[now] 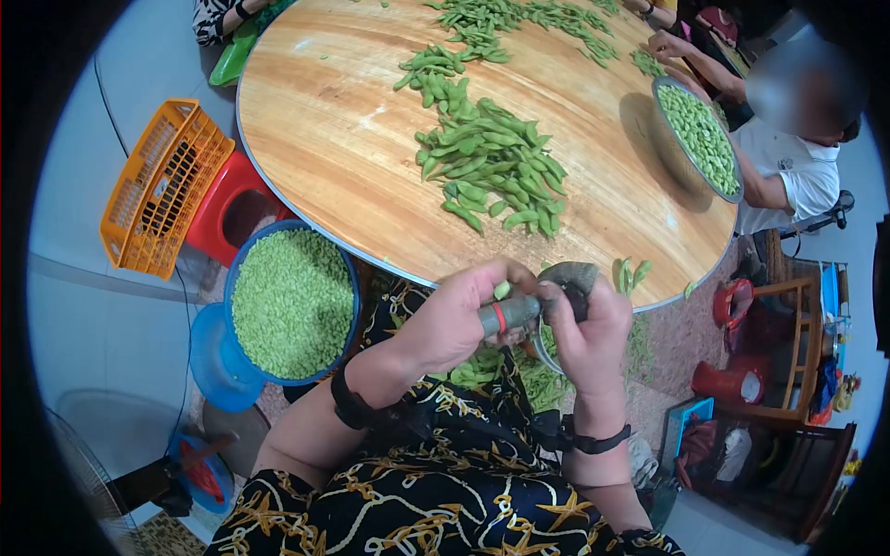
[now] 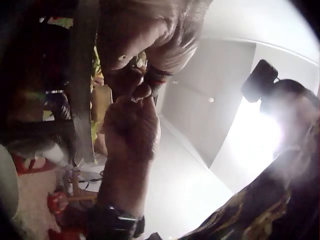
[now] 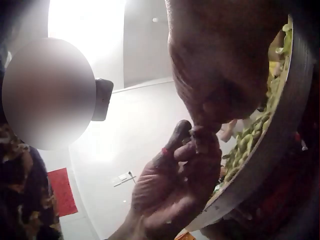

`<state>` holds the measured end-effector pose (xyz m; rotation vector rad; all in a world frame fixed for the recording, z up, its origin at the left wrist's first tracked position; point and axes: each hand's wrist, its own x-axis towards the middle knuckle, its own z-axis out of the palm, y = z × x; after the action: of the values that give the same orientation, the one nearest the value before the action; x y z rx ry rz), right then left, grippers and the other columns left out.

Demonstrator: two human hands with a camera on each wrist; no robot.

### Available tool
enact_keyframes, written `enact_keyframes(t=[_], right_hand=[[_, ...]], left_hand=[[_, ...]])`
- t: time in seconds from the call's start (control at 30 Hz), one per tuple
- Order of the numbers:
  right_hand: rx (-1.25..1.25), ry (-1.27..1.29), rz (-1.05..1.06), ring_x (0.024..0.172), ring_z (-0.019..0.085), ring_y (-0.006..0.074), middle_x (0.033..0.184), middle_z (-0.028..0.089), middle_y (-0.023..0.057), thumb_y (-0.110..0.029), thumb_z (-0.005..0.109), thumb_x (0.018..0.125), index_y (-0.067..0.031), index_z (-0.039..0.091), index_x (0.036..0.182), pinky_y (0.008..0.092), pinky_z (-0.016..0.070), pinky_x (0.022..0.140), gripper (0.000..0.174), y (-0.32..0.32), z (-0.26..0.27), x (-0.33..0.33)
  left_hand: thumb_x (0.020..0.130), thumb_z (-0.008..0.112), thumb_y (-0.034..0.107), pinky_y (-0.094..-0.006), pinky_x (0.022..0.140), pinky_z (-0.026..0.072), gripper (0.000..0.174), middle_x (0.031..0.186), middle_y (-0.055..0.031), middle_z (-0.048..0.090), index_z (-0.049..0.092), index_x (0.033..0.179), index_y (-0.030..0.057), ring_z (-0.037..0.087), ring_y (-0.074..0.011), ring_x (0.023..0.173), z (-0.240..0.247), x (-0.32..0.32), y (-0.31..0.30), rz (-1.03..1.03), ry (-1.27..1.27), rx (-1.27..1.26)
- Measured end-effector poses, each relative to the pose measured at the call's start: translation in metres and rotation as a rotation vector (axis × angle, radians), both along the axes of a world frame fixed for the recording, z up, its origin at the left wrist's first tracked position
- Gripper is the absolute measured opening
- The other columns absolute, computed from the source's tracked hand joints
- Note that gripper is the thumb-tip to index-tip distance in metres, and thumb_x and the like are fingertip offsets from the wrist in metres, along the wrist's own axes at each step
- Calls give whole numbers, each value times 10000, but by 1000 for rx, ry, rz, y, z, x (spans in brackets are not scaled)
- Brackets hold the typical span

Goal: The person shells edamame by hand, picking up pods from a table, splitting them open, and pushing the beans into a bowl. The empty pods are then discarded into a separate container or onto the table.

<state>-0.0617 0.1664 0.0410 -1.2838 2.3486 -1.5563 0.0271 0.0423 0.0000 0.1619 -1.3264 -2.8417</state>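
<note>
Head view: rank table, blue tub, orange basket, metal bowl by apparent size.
1. Table.
2. Blue tub and orange basket: about alike.
3. Metal bowl, though it sits farther off.

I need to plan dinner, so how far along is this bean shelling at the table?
Done: the round blue plastic basin is filled with shelled green beans. In hand: the left hand and right hand both grip a grey cylindrical tool with a red band over the lap. Left: a pile of green bean pods lies on the round wooden table, with more farther back.
</note>
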Motion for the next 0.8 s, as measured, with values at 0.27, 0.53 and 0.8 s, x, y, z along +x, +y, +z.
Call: enact_keyframes(t=[0.27, 0.53, 0.8], right_hand=[[-408, -735, 89, 536, 548, 74, 650, 583, 49, -18, 544, 848, 38, 550, 832, 188, 425, 470, 58, 2, -1, -1], [-286, -537, 30, 536, 555, 71, 649, 586, 45, -14, 548, 844, 43, 555, 824, 193, 434, 461, 60, 2, 1, -5], [-200, -307, 309, 580, 526, 73, 691, 596, -1, -84, 544, 841, 17, 592, 936, 234, 441, 534, 147, 9, -17, -60]], left_hand=[[861, 542, 80, -161, 534, 368, 108, 781, -34, 565, 539, 963, 45, 503, -58, 632, 14, -11, -5, -85, -12, 143], [861, 472, 39, -159, 511, 308, 106, 747, -3, 534, 536, 945, 29, 424, -33, 588, 31, -20, -10, -145, -154, 61], [795, 461, -14, -206, 586, 423, 292, 775, -30, 615, 557, 1069, 23, 542, -98, 634, 27, -11, -3, -183, -244, -605]])
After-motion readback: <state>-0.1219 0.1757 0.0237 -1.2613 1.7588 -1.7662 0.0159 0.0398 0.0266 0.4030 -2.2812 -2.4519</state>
